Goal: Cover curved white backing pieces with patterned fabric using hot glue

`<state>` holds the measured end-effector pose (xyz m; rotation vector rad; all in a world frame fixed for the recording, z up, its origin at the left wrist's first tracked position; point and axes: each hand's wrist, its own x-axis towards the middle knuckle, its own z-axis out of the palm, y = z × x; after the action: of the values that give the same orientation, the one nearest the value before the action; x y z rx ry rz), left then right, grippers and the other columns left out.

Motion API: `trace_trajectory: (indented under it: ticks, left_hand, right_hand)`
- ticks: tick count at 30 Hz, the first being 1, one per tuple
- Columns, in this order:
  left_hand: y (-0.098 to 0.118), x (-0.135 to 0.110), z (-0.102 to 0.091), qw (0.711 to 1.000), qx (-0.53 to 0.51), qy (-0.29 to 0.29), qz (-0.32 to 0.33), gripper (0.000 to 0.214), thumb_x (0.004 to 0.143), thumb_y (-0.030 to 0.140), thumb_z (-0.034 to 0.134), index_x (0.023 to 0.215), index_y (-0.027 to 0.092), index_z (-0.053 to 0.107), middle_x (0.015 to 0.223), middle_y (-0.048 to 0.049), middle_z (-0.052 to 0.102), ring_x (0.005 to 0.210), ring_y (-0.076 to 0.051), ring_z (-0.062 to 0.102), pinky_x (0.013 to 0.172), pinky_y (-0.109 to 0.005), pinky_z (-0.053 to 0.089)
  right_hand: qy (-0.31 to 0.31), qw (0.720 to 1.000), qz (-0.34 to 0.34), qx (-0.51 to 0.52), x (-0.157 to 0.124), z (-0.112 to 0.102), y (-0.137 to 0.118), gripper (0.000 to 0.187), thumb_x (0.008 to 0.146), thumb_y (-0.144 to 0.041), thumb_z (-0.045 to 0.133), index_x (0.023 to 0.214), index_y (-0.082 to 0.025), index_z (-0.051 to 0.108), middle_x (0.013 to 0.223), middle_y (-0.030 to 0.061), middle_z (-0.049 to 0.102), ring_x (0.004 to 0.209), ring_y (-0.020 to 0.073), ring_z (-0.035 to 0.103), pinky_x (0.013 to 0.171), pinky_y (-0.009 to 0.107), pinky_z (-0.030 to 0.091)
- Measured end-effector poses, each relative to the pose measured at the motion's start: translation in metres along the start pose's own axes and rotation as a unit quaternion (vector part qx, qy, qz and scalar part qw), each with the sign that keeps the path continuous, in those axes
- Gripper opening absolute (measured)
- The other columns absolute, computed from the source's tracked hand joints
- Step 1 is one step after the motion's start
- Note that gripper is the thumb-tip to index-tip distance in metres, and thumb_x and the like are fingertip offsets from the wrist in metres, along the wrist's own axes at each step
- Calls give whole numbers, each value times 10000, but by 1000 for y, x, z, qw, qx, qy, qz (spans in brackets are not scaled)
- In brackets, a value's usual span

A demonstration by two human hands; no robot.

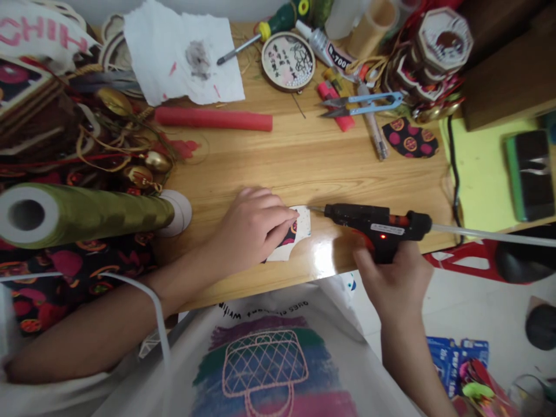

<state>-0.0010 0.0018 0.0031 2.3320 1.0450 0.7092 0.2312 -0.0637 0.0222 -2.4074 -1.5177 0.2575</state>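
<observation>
Much of the small patterned piece (pixel 299 231) is lying hidden under the fingers of the left hand (pixel 252 229); only its white, scalloped right edge and a strip of dark, red-dotted print are showing, so its full shape is hard to make out; it is lying flat on the wooden table (pixel 304 168), near the front edge. The left hand is resting palm down on it, knuckles raised, fingers close together and pressing on top rather than wrapping round it; the thumb is tucked out of sight; the forearm is reaching in from the lower left. The right hand (pixel 393 281) is clamping the grip of a black glue gun (pixel 377 223) from below, its fingers mostly hidden behind the handle, so whether one is lying on the trigger cannot be told; the gun is lying level, with a red light glowing on its side, its nozzle pointing left and sitting just beside the piece's right edge; whether the two are touching is unclear. A pale glue stick (pixel 490 234) is sticking out of the back and running off the right edge of the view. A green roll (pixel 87 214) is lying to the left, and blue snips (pixel 362 104) are lying further back.
</observation>
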Motion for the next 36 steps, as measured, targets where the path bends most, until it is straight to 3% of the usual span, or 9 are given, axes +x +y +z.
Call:
trace_trajectory:
  ticks: [36]
  left_hand:
    - [0,0,1,1000,3,11,11,228,968,201,516,852,167,709,755,-19,711,711,-164,582,699,-327,395]
  right_hand:
    - [-14,1000,-11,0,2,1,-3,324,655,-514,557,797,-223,548,540,0,506,510,202,507,507,308,365]
